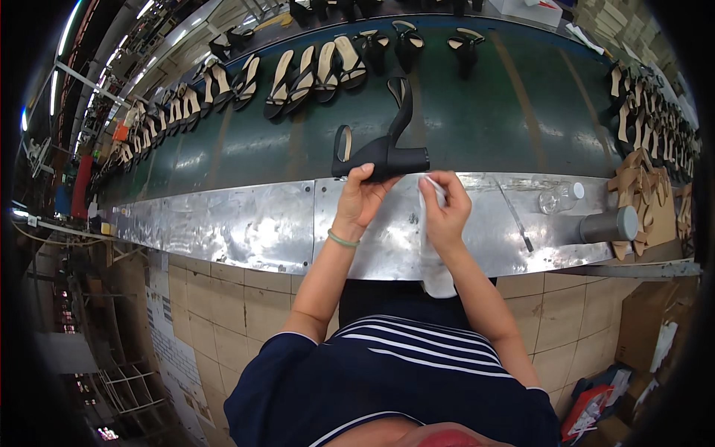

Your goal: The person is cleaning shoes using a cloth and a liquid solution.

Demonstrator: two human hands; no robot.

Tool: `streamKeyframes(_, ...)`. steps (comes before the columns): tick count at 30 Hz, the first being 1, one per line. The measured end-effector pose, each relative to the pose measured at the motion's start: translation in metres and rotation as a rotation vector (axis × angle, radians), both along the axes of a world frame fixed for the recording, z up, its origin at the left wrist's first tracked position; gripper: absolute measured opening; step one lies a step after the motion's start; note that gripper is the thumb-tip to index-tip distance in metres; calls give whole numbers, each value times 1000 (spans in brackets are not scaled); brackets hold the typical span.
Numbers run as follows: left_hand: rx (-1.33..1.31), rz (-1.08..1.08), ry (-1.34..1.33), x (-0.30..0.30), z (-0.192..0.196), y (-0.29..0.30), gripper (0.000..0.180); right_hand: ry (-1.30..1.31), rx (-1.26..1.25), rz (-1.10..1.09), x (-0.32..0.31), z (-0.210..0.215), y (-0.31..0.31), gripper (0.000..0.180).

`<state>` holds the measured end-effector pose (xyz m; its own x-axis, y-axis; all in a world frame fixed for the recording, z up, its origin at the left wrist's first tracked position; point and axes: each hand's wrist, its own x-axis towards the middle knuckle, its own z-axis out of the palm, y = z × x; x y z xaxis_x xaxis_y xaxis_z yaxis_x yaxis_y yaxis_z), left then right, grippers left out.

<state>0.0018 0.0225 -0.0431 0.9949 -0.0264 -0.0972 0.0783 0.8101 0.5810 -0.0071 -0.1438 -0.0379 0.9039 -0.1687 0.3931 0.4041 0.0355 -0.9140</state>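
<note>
At the far left, a row of sandals (160,112) runs along the back edge of the green conveyor belt (477,112), continuing rightward as tan-insoled pairs (313,71) and black heeled shoes (406,45).

The metal table (223,223) spans the view in front of the belt, its sheet surface scuffed and reflective.

The left hand (359,200) reaches forward over the table, with a green band at the wrist. Its fingers (363,173) are curled and pinch the lower edge of the black heeled sandal (383,153). The sandal sits at the seam where the table meets the belt, lying on its side with the block heel toward the right and the ankle strap rising up over the belt.

The right hand (445,207) is just beside the left hand, close to the heel end of the sandal. Its fingers (432,185) are pressed together around a white cloth (432,261), the upper end of which is bunched at the fingertips near the sandal, while the rest hangs down past the wrist over the table's front edge.

Further right, a thin metal tool (515,216) lies flat on the table. Beyond it are a clear plastic bottle (558,197) on its side and a grey cylinder (607,225). At the far right, tan shoe parts (640,186) are stacked beside more shoes.
</note>
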Motion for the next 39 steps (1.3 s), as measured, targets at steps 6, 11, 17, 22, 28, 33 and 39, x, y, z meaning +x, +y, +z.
streamKeyframes(6, -115, 70, 10, -38, -12, -14, 52, -143, -166, -143, -7, -4, 23, 7)
streamKeyframes(11, -321, 112, 23, -49, -12, -19, 54, -174, -245, -144, -27, -30, 9, 7)
streamKeyframes(17, -277, 93, 10, -52, -13, -13, 61, -59, -136, 7, -38, -1, 2, 7)
streamKeyframes(22, -272, 95, 26, -57, -10, -23, 56, -98, -151, -58, -23, -5, 12, 7)
streamKeyframes(28, -319, 104, 57, -60, 1, -24, 54, 98, 62, 61, -38, -33, 1, 8)
streamKeyframes(33, -289, 95, 105, -63, 2, -30, 51, -44, -44, 61, -28, -2, 4, 7)
streamKeyframes(39, -297, 103, 138, -63, 4, -41, 45, -41, -22, -94, -13, -12, 7, 8)
